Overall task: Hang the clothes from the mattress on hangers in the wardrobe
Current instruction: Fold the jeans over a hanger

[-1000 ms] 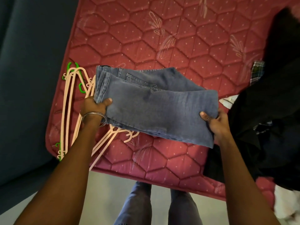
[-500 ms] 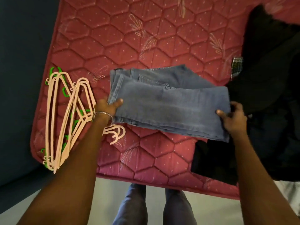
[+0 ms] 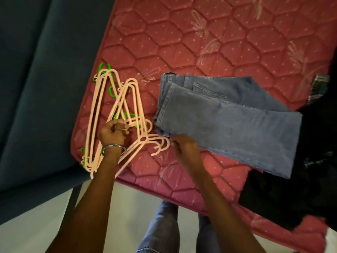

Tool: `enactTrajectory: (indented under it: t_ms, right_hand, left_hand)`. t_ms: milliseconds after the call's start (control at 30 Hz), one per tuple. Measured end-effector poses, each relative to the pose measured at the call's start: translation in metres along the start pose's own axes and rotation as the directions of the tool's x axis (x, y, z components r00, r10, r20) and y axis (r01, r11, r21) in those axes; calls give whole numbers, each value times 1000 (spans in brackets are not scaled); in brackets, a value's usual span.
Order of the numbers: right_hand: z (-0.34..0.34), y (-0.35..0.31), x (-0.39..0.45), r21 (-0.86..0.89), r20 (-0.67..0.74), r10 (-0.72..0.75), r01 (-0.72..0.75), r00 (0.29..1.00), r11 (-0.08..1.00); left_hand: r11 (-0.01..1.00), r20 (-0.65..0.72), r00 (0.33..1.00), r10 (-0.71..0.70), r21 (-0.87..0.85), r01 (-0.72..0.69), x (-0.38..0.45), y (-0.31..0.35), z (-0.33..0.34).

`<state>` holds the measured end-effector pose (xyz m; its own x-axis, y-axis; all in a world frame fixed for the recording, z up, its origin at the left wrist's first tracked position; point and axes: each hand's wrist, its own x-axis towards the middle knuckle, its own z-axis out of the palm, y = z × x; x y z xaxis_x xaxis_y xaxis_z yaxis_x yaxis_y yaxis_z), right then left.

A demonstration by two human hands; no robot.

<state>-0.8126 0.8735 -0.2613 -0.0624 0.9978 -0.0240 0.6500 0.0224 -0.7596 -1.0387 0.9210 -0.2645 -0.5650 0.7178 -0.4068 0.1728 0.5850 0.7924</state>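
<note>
Seen from above, looking down over the person's own arms. Nearest, at 6 o'clock, are their legs (image 3: 160, 229) in blue trousers, standing on a pale floor (image 3: 54, 221) at the mattress's edge.

Both bare forearms reach up from the bottom of the view. The left hand (image 3: 112, 133), with a metal bangle (image 3: 114, 147) on its wrist, sits at about 9 o'clock from centre. Its fingers are curled round the bars of a bunch of pink hangers (image 3: 116, 106), gripping them. The hangers lie fanned on the left edge of the mattress (image 3: 182, 42), with a few green ones (image 3: 111, 91) showing underneath. Their hooks point toward 4 o'clock.

The right hand (image 3: 183, 143) is near centre, between the hanger hooks and the jeans. Its fingertips lie right at the hooks; blur hides whether it pinches one, so its grip cannot be told.

Just past that hand, toward 2 o'clock, the folded blue jeans (image 3: 228, 123) lie flat on the red quilted mattress, touched by neither hand.

At 3 to 4 o'clock, a heap of dark clothes (image 3: 300, 189) sits on the mattress against the jeans' right end, with a scrap of checked cloth (image 3: 318, 88) at its top edge.

Farthest left, from 8 to 11 o'clock, is a dark blue surface (image 3: 36, 88) beside the mattress.
</note>
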Motion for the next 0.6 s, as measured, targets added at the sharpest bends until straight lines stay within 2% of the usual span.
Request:
enactTrajectory:
  t_ms: [67,100,167,233,333,400,500,600]
  right_hand:
    - [54,-32,11,-59,145,-40,49,989,997]
    - [72,-40,16,-120,230,-6,34,973,992]
    - [101,-53,26,-349,337,117,9,934,937]
    - [109,-63,34,-527,329,258,-50,908,848]
    - [116,-76,47,-656,225,337,-113,914,746]
    - [124,-83,53,-662,176,356,-157,918,732]
    - [135,-89,65,-492,243,303,-152,922,857]
    - [153,-103,90,-405,307,287,-149,907,902]
  left_hand:
    - [999,-36,999,-29,-16,29,7,-13,-22]
    - [999,-47,998,-36,-17,35,8,-16,-27]
    - [999,-61,997,-44,-11,43,13,-23,-41]
    - [999,-62,997,-46,-2,46,11,-23,-47]
    - [999,-72,996,-50,-3,50,15,-29,-58]
    - [999,-76,997,-35,19,37,19,-33,-67]
    - [998,-57,996,-63,4,63,26,-40,-76]
    - [998,-90,994,-59,-44,55,38,-42,-87]
